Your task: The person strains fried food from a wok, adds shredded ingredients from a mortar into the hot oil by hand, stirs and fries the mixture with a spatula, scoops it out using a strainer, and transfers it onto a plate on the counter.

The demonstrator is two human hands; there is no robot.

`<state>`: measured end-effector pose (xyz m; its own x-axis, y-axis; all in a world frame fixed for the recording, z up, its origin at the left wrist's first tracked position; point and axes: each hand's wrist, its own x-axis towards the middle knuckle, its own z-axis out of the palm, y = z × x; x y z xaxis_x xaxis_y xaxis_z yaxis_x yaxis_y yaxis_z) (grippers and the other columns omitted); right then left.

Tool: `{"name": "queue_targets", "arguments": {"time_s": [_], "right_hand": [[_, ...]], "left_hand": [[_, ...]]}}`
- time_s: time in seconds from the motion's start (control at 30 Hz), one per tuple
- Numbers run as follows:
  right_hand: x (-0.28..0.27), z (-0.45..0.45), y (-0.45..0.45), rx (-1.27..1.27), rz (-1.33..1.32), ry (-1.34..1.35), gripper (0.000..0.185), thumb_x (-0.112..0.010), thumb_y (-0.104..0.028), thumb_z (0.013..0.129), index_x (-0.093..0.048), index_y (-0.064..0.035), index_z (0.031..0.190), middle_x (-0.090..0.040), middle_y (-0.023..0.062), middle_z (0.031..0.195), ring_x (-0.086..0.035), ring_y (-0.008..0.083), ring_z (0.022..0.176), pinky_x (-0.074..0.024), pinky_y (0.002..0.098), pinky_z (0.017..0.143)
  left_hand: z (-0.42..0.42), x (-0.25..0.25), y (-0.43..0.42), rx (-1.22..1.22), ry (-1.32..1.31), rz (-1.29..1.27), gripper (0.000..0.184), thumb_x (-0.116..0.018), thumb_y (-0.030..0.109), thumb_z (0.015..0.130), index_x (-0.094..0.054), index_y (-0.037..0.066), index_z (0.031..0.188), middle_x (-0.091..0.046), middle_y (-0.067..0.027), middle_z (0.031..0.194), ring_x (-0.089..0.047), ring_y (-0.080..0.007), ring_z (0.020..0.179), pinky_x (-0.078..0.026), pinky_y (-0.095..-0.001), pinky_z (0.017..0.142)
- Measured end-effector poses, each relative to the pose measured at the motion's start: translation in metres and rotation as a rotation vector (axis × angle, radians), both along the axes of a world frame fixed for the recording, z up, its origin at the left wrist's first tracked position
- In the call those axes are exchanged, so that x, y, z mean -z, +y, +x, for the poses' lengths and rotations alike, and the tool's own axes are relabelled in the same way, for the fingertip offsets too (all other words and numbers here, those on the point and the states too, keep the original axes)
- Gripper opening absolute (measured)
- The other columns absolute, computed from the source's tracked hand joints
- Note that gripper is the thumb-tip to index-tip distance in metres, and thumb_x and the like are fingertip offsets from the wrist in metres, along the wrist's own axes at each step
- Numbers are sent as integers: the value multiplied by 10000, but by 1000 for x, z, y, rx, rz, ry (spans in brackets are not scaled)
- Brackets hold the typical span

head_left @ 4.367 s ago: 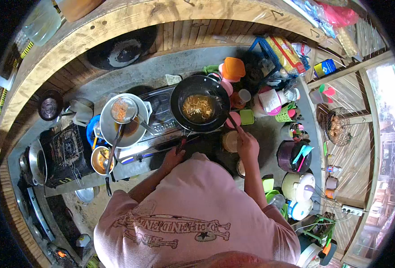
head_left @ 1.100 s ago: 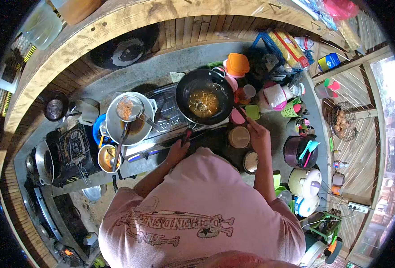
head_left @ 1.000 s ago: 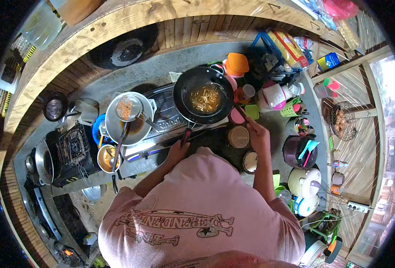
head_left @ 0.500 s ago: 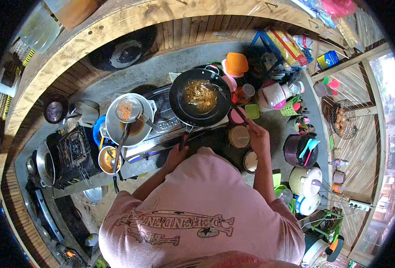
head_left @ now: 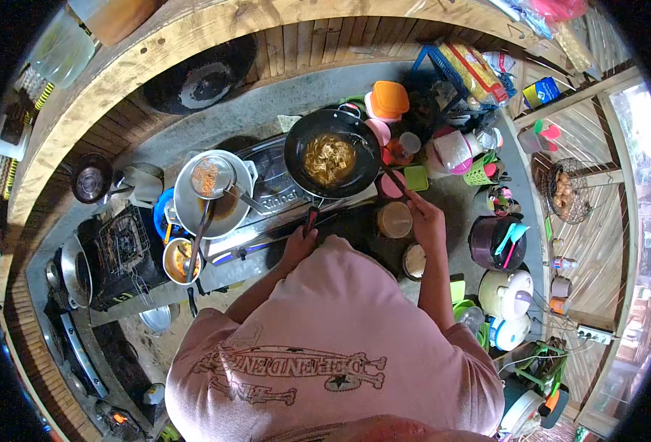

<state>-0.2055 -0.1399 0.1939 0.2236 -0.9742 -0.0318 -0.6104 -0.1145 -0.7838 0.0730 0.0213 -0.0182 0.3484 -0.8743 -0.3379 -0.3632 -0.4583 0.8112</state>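
A black wok (head_left: 299,173) sits on the right side of the silver stove (head_left: 277,202), with pale shredded food (head_left: 330,159) in brownish liquid at its middle. My left hand (head_left: 298,243) is closed around the wok's dark handle with red on it, at the stove's front edge. My right hand (head_left: 426,218) grips the dark handle of a utensil (head_left: 393,177) that reaches over the wok's right rim; its far end is hard to make out. Left of the wok stands a white pot (head_left: 218,221) with a strainer (head_left: 212,177) of orange bits resting over it.
A small pot (head_left: 173,261) with a ladle stands at the stove's left front, beside a blackened grill (head_left: 123,243). Right of the wok are a round-lidded jar (head_left: 395,219), an orange container (head_left: 389,99), a dark purple pot (head_left: 487,239) and a rice cooker (head_left: 502,293). An egg basket (head_left: 563,193) hangs farther right.
The wok has shifted back and forth slightly on the stove. The shredded food has gathered into a mound at its middle. Both hands keep their holds.
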Motion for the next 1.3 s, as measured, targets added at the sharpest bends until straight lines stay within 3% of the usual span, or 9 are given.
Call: {"name": "queue_targets", "arguments": {"time_s": [0.1, 0.17, 0.3, 0.47, 0.6, 0.7, 0.9, 1.0, 1.3], "right_hand": [[-1, -1, 3, -23, -3, -11, 292, -608, -104, 956, -673, -59, 1237, -725, 129, 1100, -646, 117, 1002, -492, 268, 889], [0, -1, 2, -9, 24, 40, 286, -604, -98, 957, -676, -59, 1231, -723, 130, 1115, -650, 114, 994, -495, 271, 883], [10, 2, -4, -28, -16, 10, 302, -625, -109, 939, -680, -89, 1235, -727, 155, 1073, -689, 164, 951, -508, 287, 855], [21, 11, -21, -120, -82, 497, 298, -609, -200, 936, -679, -133, 1218, -689, 203, 1015, -671, 372, 909, -540, 402, 788], [69, 18, -58, -155, -212, 468, 309, -546, -270, 969, -665, -125, 1215, -685, 195, 1043, -662, 391, 911, -533, 466, 781], [100, 28, -84, -172, -290, 351, 351, -531, -323, 974, -656, -103, 1217, -684, 213, 996, -665, 393, 864, -518, 497, 757], [111, 36, -97, -421, -269, 253, 324, -558, -289, 964, -656, -120, 1224, -686, 200, 843, -660, 395, 743, -512, 506, 674], [85, 20, -92, -499, -350, 189, 326, -604, -217, 933, -645, -162, 1252, -690, 173, 983, -667, 367, 848, -530, 478, 719], [125, 4, -127, -518, -524, 133, 375, -623, -145, 912, -622, -161, 1287, -607, 145, 896, -622, 348, 809, -516, 455, 705]], "left_hand": [[-3, 5, 8, 67, 7, -246, 492, -576, 476, 944, -575, -10, 1020, -642, -252, 889, -631, -445, 864, -476, -504, 738], [-4, -3, 0, 0, -41, 38, 518, -571, 499, 945, -580, -7, 1055, -651, -252, 901, -638, -446, 866, -479, -510, 736], [-3, 13, 7, -17, 95, 105, 541, -570, 525, 941, -578, -6, 1048, -649, -250, 869, -638, -452, 858, -475, -517, 725], [1, -24, 5, 5, 228, 18, 537, -590, 539, 926, -591, 7, 1004, -633, -176, 814, -626, -325, 791, -472, -453, 707], [2, 6, 6, -47, 108, -44, 495, -612, 506, 922, -590, 14, 977, -617, -144, 787, -595, -270, 738, -469, -428, 687], [-1, 40, 7, -110, 318, -97, 498, -640, 506, 902, -584, 16, 971, -617, -147, 780, -598, -276, 724, -472, -434, 689], [-27, -57, -9, -118, -30, 140, 472, -711, 456, 835, -549, 18, 909, -619, -197, 742, -618, -359, 721, -477, -446, 684], [-36, -56, -5, -145, -133, 179, 479, -741, 443, 805, -548, 17, 909, -619, -202, 744, -625, -382, 723, -475, -456, 658], [-60, -59, 5, -258, -302, 180, 465, -688, 439, 893, -516, 7, 925, -611, -256, 716, -618, -475, 710, -471, -530, 628]]}}
